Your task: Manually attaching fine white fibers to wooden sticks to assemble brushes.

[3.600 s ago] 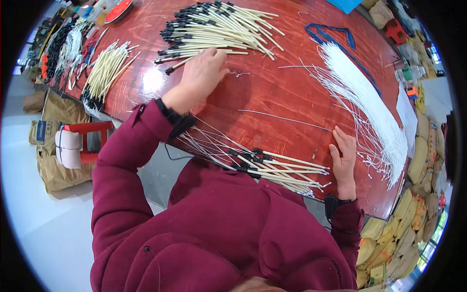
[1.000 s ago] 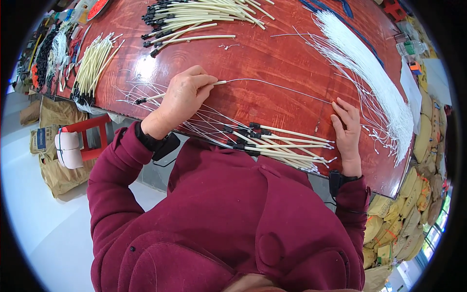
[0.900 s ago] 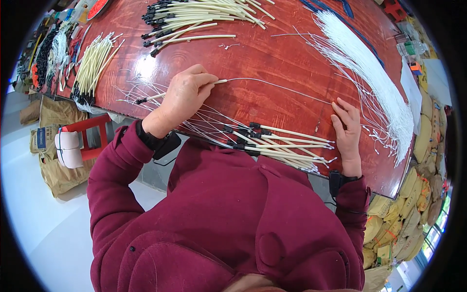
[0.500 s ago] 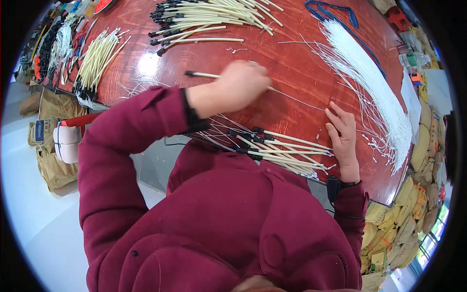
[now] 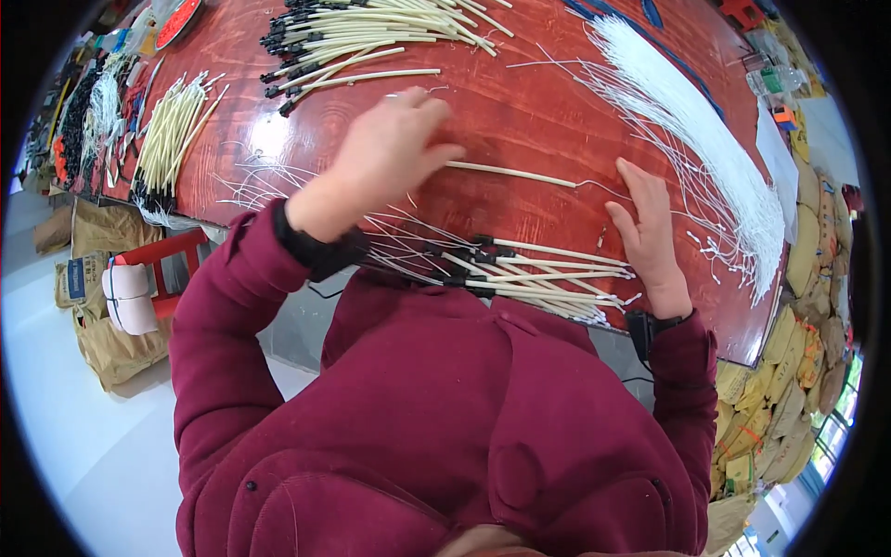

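A cream tube [image 5: 515, 173] lies across the middle of the table. A thin white cord [image 5: 594, 184] comes out of its right end and runs in a loose wave to my right hand. My left hand [image 5: 394, 144] is over the tube's left end and hides it; the thumb stands apart from the fingers. My right hand [image 5: 647, 223] rests on the red table, fingers stretched and thumb spread, with the cord passing in at the gap. Whether the cord is pressed beneath it cannot be seen. Nearer to me lies a pile of cream tubes with black ends [image 5: 548, 271].
A larger heap of black-ended tubes [image 5: 371, 42] lies at the far side, another bunch [image 5: 174, 135] at the left. A thick bundle of white cords [image 5: 691, 130] stretches down the right. A red bowl [image 5: 176, 23] sits far left; stacked sacks [image 5: 770, 408] stand beyond the table [image 5: 520, 102].
My left hand has moved left along the tube, and its thumb has come away from the fingers. The tube has shifted right. Its cord, straight before, is now slack.
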The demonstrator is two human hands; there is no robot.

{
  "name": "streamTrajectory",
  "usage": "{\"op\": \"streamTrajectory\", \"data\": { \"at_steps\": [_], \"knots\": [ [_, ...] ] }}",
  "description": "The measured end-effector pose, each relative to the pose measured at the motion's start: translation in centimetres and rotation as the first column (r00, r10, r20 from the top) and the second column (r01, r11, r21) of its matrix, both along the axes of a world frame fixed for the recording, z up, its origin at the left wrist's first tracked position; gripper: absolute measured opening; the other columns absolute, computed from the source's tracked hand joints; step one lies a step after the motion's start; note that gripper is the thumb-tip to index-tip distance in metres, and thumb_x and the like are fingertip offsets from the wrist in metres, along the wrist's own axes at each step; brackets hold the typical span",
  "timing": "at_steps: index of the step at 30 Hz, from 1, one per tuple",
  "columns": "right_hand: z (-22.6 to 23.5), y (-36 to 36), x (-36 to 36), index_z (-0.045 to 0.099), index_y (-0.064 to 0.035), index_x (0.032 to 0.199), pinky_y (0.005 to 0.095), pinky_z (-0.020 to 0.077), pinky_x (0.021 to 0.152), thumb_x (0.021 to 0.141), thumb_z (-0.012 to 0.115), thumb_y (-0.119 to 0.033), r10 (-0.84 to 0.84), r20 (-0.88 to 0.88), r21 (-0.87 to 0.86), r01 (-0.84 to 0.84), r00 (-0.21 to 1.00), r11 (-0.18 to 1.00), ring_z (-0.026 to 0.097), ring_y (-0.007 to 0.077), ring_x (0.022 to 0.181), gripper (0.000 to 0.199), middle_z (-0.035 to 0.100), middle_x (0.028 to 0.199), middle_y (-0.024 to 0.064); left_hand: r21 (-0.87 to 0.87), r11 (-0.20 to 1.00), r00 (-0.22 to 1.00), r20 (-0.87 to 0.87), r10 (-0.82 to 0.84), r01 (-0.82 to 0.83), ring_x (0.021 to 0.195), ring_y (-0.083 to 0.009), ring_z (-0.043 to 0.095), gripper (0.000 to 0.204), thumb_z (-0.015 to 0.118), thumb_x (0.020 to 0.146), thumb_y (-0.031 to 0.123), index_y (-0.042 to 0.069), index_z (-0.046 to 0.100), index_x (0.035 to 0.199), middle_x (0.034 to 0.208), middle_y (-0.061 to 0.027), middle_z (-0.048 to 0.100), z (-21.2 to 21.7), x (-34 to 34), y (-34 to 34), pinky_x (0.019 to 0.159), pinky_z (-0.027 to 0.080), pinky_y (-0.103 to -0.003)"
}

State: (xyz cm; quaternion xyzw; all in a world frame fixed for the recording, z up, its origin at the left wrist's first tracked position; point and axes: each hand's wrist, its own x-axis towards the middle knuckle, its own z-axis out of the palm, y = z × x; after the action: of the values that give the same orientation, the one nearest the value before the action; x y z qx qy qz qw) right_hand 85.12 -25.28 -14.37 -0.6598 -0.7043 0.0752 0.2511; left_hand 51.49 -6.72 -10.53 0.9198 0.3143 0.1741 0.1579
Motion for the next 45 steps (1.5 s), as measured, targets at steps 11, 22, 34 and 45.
{"op": "streamTrajectory", "data": {
  "at_steps": [11, 22, 34, 45],
  "knots": [
    [0.0, 3.2, -3.8, 0.07, -0.0055, 0.116, 0.0387, 0.0413, 0.095, 0.091, 0.071, -0.017, 0.29, 0.043, 0.052, -0.292, 0.956, 0.955, 0.057, 0.0265, 0.106, 0.027, 0.068, 0.12, 0.0066, -0.307, 0.943, 0.99, -0.017, -0.138, 0.126, 0.082, -0.0444, 0.063, 0.017, 0.068, 0.092, 0.012, 0.003, 0.056, 0.1, 0.088, -0.021, 0.063, -0.2, 1.7, -2.8, 0.074, 0.052, -0.047],
    [1.5, 0.9, -1.8, 0.072, -0.0079, 0.089, 0.0379, 0.0398, 0.09, 0.091, 0.072, -0.023, 0.252, -0.129, 0.081, -0.243, 0.959, 0.967, 0.058, 0.0205, 0.096, 0.015, 0.071, 0.097, -0.0011, -0.496, 0.839, 0.961, 0.258, -0.103, 0.224, 0.07, -0.0324, 0.065, 0.018, 0.068, 0.093, 0.003, 0.0, 0.053, 0.103, 0.078, -0.0174, 0.061, 1.1, 5.2, -3.7, 0.064, 0.05, -0.038],
    [1.0, 0.2, 0.8, 0.072, -0.0103, 0.087, 0.0378, 0.0399, 0.085, 0.089, 0.075, -0.024, 0.287, -0.011, 0.112, -0.284, 0.958, 0.952, 0.058, 0.0197, 0.09, 0.014, 0.07, 0.089, -0.0032, -0.946, 0.325, 0.982, 0.06, 0.18, -0.002, 0.06, -0.0076, 0.063, 0.014, 0.067, 0.097, 0.008, 0.0, 0.066, 0.108, 0.079, -0.0032, 0.069, 2.3, 4.3, -3.8, 0.052, 0.045, -0.019],
    [3.4, -4.4, 3.0, 0.073, -0.0092, 0.088, 0.037, 0.0403, 0.087, 0.087, 0.076, -0.024, 0.338, -0.108, -0.114, -0.35, 0.935, 0.93, 0.057, 0.0202, 0.092, 0.016, 0.072, 0.095, -0.0021, -0.223, 0.794, 0.818, -0.275, 0.505, -0.565, 0.085, -0.0166, 0.064, 0.026, 0.069, 0.096, 0.016, -0.004, 0.069, 0.113, 0.094, -0.0045, 0.068, -2.6, -18.8, 6.3, 0.072, 0.051, -0.03]
  ]
}}
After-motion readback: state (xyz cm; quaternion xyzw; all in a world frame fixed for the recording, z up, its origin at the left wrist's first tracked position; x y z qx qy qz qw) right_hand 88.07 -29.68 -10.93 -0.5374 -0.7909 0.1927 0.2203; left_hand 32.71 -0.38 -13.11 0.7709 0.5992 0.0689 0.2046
